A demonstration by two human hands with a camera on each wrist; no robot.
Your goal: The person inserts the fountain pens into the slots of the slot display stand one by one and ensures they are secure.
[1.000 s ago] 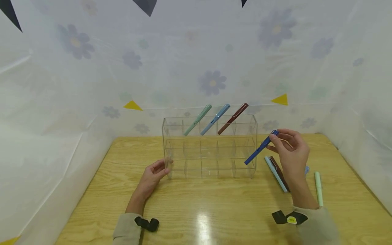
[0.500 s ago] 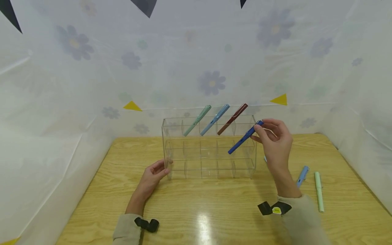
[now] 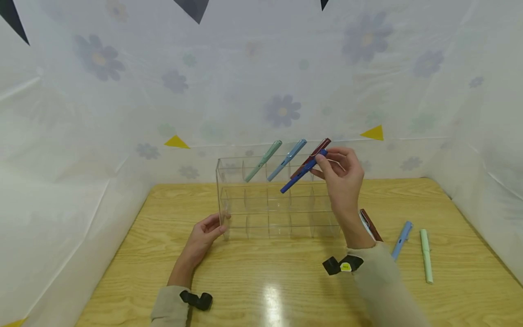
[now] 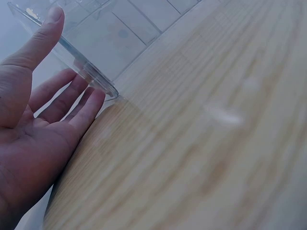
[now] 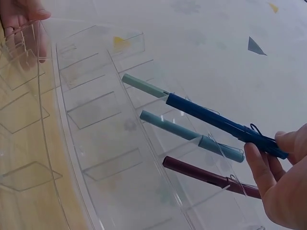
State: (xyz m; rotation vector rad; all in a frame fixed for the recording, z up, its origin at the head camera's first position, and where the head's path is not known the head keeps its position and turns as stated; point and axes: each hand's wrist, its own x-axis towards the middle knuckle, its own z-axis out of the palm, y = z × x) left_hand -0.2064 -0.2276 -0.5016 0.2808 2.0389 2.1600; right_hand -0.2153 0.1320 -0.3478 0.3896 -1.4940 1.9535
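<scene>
A clear acrylic pen rack (image 3: 255, 213) with divided tiers stands on the table. My left hand (image 3: 203, 236) holds its left side panel low down, thumb in front and fingers behind. With thumb and fingertips my right hand (image 3: 345, 181) pinches a dark blue pen (image 3: 303, 172) near its clip end. The pen slants in front of the rack, lower end to the left. On the top tier lean a green pen (image 3: 263, 161), a light blue pen (image 3: 287, 160) and a maroon pen (image 5: 192, 171). In the head view, the dark blue pen partly covers the maroon one.
Right of the rack, a blue pen (image 3: 402, 240) and a light green pen (image 3: 426, 256) lie on the wooden table (image 3: 245, 281). Another maroon pen (image 3: 372, 226) and a pale pen lie partly behind my right wrist. A flowered curtain (image 3: 229, 91) encloses the table.
My right hand has moved left and upward with the dark blue pen, from the rack's right side to in front of the maroon pen. My left hand has stayed put.
</scene>
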